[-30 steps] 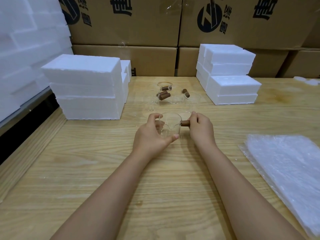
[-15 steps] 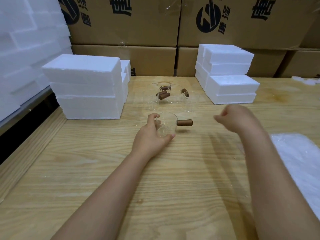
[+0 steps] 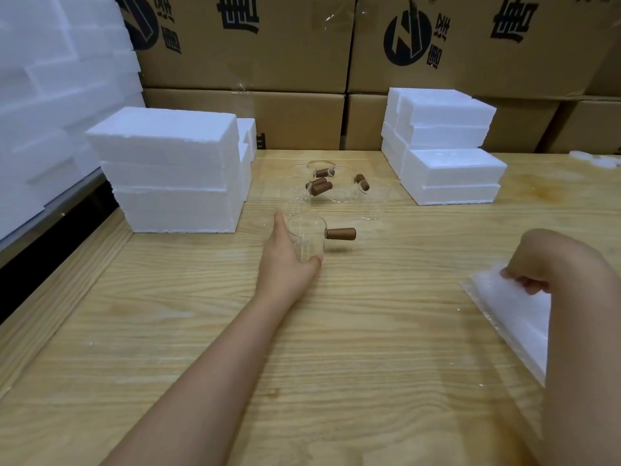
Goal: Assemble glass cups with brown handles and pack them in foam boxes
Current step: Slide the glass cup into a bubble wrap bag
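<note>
Cartons [image 3: 252,38] back the bench [image 3: 336,331]: left grip [image 3: 285,260] clasps an assembled cup [image 3: 307,237], right grip [image 3: 534,264] pinches wrapping sheets [image 3: 517,311], packing into foam boxes [image 3: 450,169] seemingly unstarted.

A packing workshop or stockroom is indicated. Large brown cardboard cartons [image 3: 242,45] printed with black logos are stacked behind the pale wooden plank desk [image 3: 336,331]. White rectangular foam boxes [image 3: 168,153] are piled on its far left and far right, and translucent plastic packing sheets [image 3: 510,311] are laid at its right edge.
</note>
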{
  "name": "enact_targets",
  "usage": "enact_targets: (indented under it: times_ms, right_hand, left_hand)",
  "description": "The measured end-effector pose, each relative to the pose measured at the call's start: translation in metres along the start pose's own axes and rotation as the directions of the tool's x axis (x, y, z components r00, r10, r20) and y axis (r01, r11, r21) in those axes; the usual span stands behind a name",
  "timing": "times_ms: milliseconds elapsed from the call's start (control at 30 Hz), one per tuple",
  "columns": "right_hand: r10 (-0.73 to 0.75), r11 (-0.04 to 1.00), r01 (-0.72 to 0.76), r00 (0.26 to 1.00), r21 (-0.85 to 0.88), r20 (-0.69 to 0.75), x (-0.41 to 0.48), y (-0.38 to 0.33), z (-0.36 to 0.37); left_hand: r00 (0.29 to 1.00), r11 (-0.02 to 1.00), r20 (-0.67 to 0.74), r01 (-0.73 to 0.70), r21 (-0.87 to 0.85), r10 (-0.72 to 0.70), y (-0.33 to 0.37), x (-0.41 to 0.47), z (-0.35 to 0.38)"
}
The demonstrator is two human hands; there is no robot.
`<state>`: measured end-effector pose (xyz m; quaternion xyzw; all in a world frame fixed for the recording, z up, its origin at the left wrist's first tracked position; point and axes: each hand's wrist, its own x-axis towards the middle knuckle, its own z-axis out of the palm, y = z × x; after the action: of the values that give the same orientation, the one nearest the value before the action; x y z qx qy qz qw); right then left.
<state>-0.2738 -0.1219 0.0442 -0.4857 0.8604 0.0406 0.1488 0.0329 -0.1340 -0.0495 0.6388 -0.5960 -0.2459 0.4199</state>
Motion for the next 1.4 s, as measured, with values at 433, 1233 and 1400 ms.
enact_targets:
  times_ms: [433,1233,1400]
  right_hand:
    - [-0.400,0.658,0.716,0.594,0.233,-0.698,-0.040,-0.022,-0.034]
    - [-0.796,0.600,0.753,0.594,0.268,0.113,-0.064,-0.094,0.023]
    - [-0.788,0.610,0.770,0.613,0.186,0.048,-0.060,-0.095,0.023]
  left_hand:
    - [0.863,0.825,-0.300,-0.489,-0.285,0.408,0.030,-0.034,0.002]
    - [0.982,0.821,0.144,0.183,-0.540,-0.124,0.038,-0.032,0.023]
    - [0.990,0.839,0.129,0.123,-0.530,-0.063,0.039,-0.033,0.021]
